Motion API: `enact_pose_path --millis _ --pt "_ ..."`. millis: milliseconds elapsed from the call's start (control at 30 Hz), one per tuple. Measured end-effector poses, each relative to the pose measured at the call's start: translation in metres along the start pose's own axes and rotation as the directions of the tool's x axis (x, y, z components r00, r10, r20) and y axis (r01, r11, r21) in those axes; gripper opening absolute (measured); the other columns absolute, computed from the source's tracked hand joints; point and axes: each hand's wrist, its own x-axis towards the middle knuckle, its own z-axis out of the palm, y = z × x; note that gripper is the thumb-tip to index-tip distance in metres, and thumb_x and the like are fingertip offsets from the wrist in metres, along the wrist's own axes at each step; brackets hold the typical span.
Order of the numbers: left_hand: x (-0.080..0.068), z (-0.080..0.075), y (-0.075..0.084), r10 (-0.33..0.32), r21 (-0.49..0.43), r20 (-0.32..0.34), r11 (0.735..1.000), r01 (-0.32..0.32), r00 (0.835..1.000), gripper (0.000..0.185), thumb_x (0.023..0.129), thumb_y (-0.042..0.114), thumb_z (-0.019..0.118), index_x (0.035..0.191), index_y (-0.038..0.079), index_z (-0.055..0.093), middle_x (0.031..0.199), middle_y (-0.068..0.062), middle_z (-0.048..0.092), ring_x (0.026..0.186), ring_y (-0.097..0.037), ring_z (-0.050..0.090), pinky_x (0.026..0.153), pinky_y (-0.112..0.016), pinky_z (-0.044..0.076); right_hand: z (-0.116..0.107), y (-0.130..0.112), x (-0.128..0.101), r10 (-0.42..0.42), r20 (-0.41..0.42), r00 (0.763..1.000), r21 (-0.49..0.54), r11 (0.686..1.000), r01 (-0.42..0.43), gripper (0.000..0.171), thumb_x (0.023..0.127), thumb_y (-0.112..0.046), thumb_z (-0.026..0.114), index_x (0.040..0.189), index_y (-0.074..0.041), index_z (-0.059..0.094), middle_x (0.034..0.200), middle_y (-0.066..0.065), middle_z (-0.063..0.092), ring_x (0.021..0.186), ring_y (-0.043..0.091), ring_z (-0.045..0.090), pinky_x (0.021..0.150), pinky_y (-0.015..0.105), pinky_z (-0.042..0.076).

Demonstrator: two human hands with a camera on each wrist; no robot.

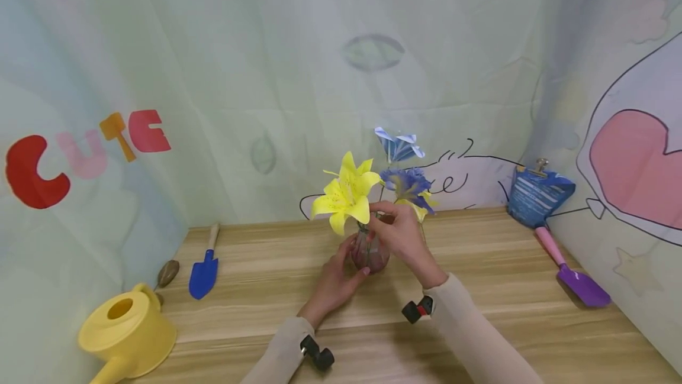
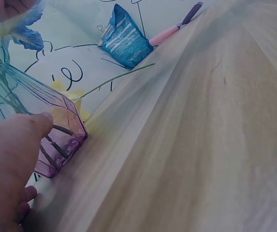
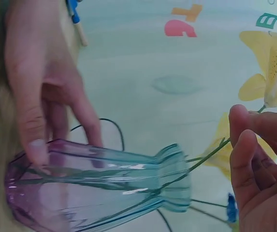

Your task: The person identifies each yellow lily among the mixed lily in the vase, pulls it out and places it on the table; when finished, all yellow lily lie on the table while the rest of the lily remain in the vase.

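Observation:
A glass vase [image 3: 114,169], purple at the base and blue-green toward its flared mouth, stands on the wooden table. My left hand [image 1: 337,280] grips its lower part, thumb and fingers on opposite sides. Above the mouth, my right hand [image 3: 261,164] pinches the green stem [image 3: 210,155] of a yellow lily [image 1: 346,194] between thumb and fingers. That stem runs down into the vase. A blue-purple flower [image 1: 407,183] and a pale blue flower [image 1: 398,146] rise behind. Through the glass, several stems show inside.
Another yellow flower [image 2: 63,104] with a long stem lies behind the vase. Left are a blue shovel [image 1: 203,274], a brown object [image 1: 168,273] and a yellow watering can [image 1: 135,336]. Right are a clipped blue bag [image 1: 538,197] and a purple shovel [image 1: 583,286]. Printed cloth walls enclose the table.

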Motion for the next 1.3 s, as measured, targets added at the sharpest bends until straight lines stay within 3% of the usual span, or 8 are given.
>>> enact_pose_path --millis 300,433,533,667,733,900,1300 --pt "0.000 0.001 -0.002 -0.021 -0.022 0.003 1.000 0.021 1.000 0.082 0.101 0.035 0.075 0.169 0.030 0.028 0.167 -0.018 0.049 0.156 -0.041 0.047 0.129 -0.064 0.038 -0.009 -0.024 0.002 -0.051 -0.066 0.997 0.077 0.995 0.056 0.022 0.100 -0.010 0.075 0.120 -0.003 0.080 0.081 0.031 0.071 0.051 0.013 0.063 0.046 0.024 0.052" --pt "-0.001 0.002 -0.003 -0.038 -0.024 -0.003 0.999 0.038 0.999 0.083 0.101 0.036 0.075 0.169 0.034 0.028 0.167 -0.017 0.050 0.156 -0.041 0.047 0.129 -0.065 0.038 -0.016 -0.035 0.002 -0.067 -0.097 0.993 0.092 0.993 0.076 0.025 0.101 -0.014 0.075 0.124 -0.005 0.079 0.075 0.023 0.069 0.051 0.013 0.060 0.047 0.023 0.050" --pt "-0.001 0.002 -0.004 -0.042 -0.012 -0.006 0.999 0.042 0.999 0.083 0.101 0.037 0.075 0.169 0.036 0.027 0.167 -0.016 0.050 0.156 -0.040 0.047 0.129 -0.064 0.038 -0.022 -0.042 0.003 -0.102 -0.129 0.986 0.106 0.988 0.116 0.027 0.101 -0.015 0.075 0.127 -0.007 0.078 0.079 0.007 0.073 0.054 0.013 0.062 0.048 0.022 0.050" --pt "-0.001 0.001 -0.005 0.005 -0.001 -0.021 1.000 -0.005 1.000 0.084 0.101 0.035 0.076 0.170 0.032 0.027 0.166 -0.018 0.051 0.154 -0.041 0.050 0.128 -0.063 0.040 -0.032 -0.052 0.005 -0.148 -0.189 0.971 0.122 0.977 0.172 0.023 0.102 -0.013 0.074 0.121 -0.002 0.079 0.087 -0.009 0.078 0.057 0.016 0.065 0.048 0.023 0.050" --pt "-0.001 0.000 -0.005 0.024 0.000 -0.030 1.000 -0.024 0.999 0.085 0.100 0.033 0.077 0.170 0.031 0.029 0.165 -0.019 0.052 0.153 -0.041 0.051 0.127 -0.062 0.041 -0.038 -0.056 0.005 -0.159 -0.223 0.962 0.124 0.974 0.190 0.021 0.101 -0.013 0.074 0.118 0.000 0.079 0.091 -0.005 0.080 0.058 0.017 0.066 0.048 0.024 0.050" --pt "-0.001 0.002 -0.006 0.025 0.000 -0.034 1.000 -0.025 0.999 0.083 0.100 0.033 0.077 0.169 0.029 0.030 0.165 -0.019 0.052 0.153 -0.041 0.050 0.128 -0.062 0.040 -0.056 -0.063 0.003 -0.128 -0.291 0.948 0.101 0.981 0.164 0.023 0.102 -0.016 0.075 0.121 -0.004 0.080 0.093 0.000 0.075 0.061 0.016 0.064 0.052 0.020 0.052" --pt "0.000 0.003 -0.004 -0.030 -0.017 -0.027 0.999 0.029 0.999 0.084 0.097 0.037 0.077 0.168 0.035 0.032 0.162 -0.019 0.055 0.151 -0.043 0.052 0.125 -0.067 0.041 -0.092 -0.053 -0.003 -0.078 -0.396 0.915 -0.008 0.997 0.082 0.030 0.102 -0.025 0.075 0.124 -0.005 0.080 0.103 -0.017 0.077 0.084 0.013 0.064 0.058 0.019 0.057"
